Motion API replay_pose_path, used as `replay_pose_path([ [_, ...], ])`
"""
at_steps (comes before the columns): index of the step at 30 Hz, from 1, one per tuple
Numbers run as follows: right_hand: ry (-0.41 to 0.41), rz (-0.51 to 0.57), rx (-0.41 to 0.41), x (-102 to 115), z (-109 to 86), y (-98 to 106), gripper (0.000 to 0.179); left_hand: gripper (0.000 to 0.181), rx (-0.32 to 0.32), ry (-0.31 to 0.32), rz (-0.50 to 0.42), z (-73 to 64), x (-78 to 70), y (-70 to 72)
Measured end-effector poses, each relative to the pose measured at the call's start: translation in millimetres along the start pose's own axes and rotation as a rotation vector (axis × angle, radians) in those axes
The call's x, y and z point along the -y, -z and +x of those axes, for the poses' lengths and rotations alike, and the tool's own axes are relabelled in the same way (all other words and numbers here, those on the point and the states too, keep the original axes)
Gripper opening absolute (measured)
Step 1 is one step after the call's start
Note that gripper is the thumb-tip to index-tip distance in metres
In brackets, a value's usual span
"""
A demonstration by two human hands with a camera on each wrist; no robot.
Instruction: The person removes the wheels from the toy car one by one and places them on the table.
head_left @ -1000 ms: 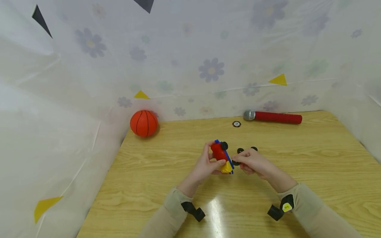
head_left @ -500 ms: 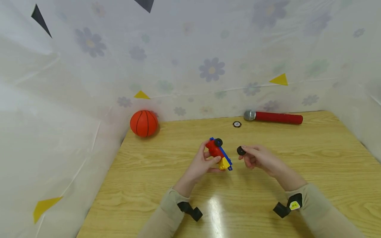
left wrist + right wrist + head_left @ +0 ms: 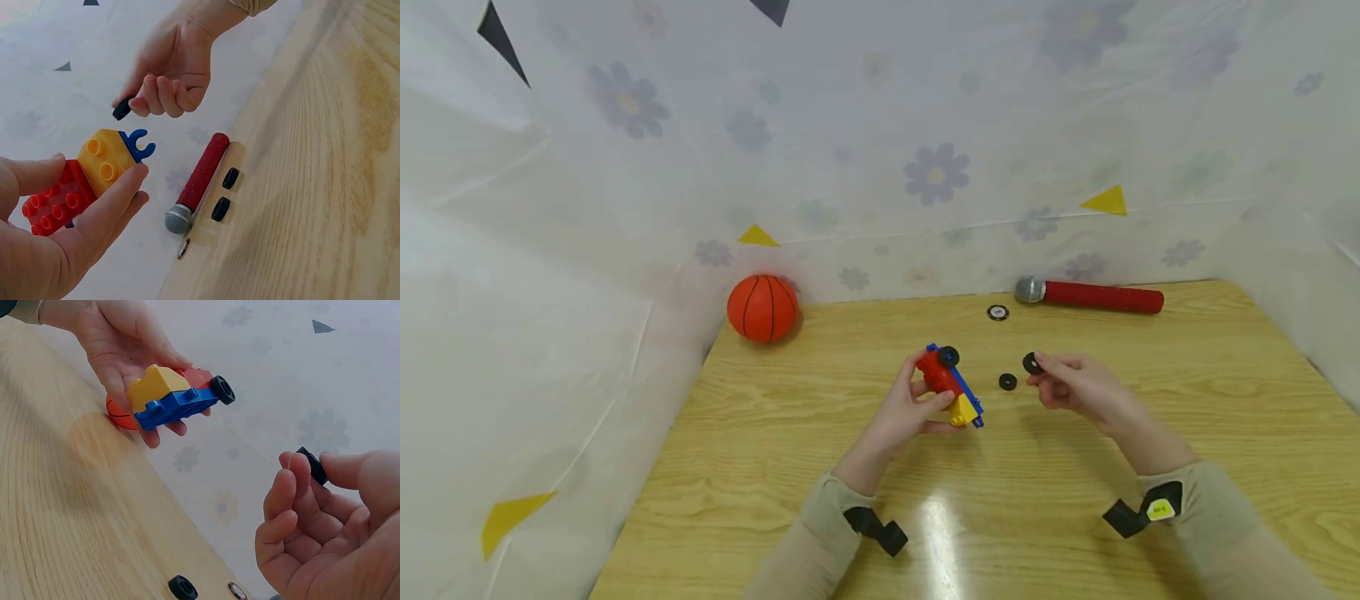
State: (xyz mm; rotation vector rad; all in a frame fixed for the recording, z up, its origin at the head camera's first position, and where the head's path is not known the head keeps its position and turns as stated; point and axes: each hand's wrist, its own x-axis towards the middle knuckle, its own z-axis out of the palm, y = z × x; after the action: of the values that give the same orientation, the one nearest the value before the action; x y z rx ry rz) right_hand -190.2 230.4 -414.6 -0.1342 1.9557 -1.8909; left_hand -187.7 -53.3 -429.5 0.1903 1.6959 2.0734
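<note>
So the left hand [image 3: 906, 414] has the toy car [image 3: 944, 379] sitting at about 2 o'clock from the palm, tucked between thumb and fingers. The thumb lies along one side, the fingers brace the other, and the gap is only as wide as the blocks. The car's yellow block [image 3: 964, 409] points toward 5 o'clock and its blue base [image 3: 967, 389] faces roughly 2 o'clock, with a fitted wheel [image 3: 948, 357] up at the 12 o'clock end. The right hand [image 3: 1081, 392] is pinching a black wheel [image 3: 1031, 363] at its 10 o'clock, thumb on one side and index finger on the other, pretty much just the wheel's thickness apart, the other fingers curled in. That wheel is up off the wood tabletop [image 3: 752, 500], near the car but not touching it. A loose wheel [image 3: 1007, 382] lies flat at the held one's 8 o'clock, and the left wrist view shows a second loose wheel [image 3: 230, 178] just beside it. Farther back, there's an orange basketball [image 3: 763, 309] at the car's 10 o'clock, a round chip [image 3: 997, 312] at the first loose wheel's 12, then a red-handled microphone [image 3: 1090, 296] at the chip's 3, near the flowery wall sheet [image 3: 850, 183].
</note>
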Motion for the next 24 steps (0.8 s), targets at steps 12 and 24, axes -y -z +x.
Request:
replay_pose_path([
  [12, 0.002, 0.044, -0.089, -8.3, -0.8, 23.7, 0.034, 0.075, 0.002, 0.009, -0.014, 1.3, -1.5, 1.9],
  [24, -0.005, 0.076, -0.108, -21.3, -2.9, 48.4, 0.028, 0.075, 0.019, -0.025, -0.032, -0.7, 0.1, 7.9],
])
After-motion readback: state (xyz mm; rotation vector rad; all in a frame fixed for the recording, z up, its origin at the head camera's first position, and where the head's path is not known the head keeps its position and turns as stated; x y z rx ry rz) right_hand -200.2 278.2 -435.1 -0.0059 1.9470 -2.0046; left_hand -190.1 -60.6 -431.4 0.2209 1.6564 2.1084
